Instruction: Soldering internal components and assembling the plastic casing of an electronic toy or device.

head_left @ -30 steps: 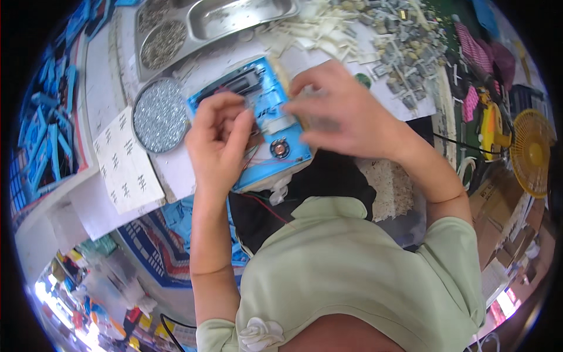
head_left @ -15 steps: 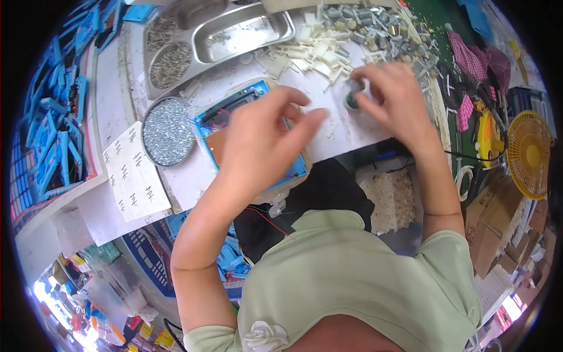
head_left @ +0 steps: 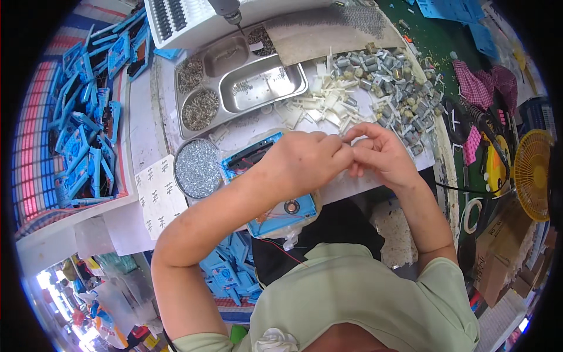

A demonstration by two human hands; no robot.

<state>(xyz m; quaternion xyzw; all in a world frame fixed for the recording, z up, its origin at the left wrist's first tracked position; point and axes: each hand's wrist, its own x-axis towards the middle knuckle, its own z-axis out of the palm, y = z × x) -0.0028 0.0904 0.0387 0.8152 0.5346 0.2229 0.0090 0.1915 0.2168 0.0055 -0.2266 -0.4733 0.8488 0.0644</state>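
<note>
My left hand point(head_left: 308, 161) and my right hand point(head_left: 382, 154) meet over the table's near edge, their fingertips pinched together. Whatever lies between the fingers is too small or too covered to make out. Partly under my left hand and forearm lies a blue plastic casing point(head_left: 284, 226) with wires, a dark part and a small round part inside. Just beyond the hands spread white plastic pieces point(head_left: 319, 108) and a heap of small grey metal motors point(head_left: 387, 76).
A steel compartment tray point(head_left: 302, 85) holds small metal parts. Beside it stand a round dish of silvery bits point(head_left: 199, 169) and a marked paper sheet point(head_left: 153, 196). A screwdriver tip point(head_left: 234, 20) hangs above. Blue casings point(head_left: 82, 141) fill the left; a yellow fan point(head_left: 532, 173) stands right.
My left hand has moved right and my right hand has come nearer, so their fingertips now meet. Both hands have gone from spread fingers to a pinch. The view has shifted.
</note>
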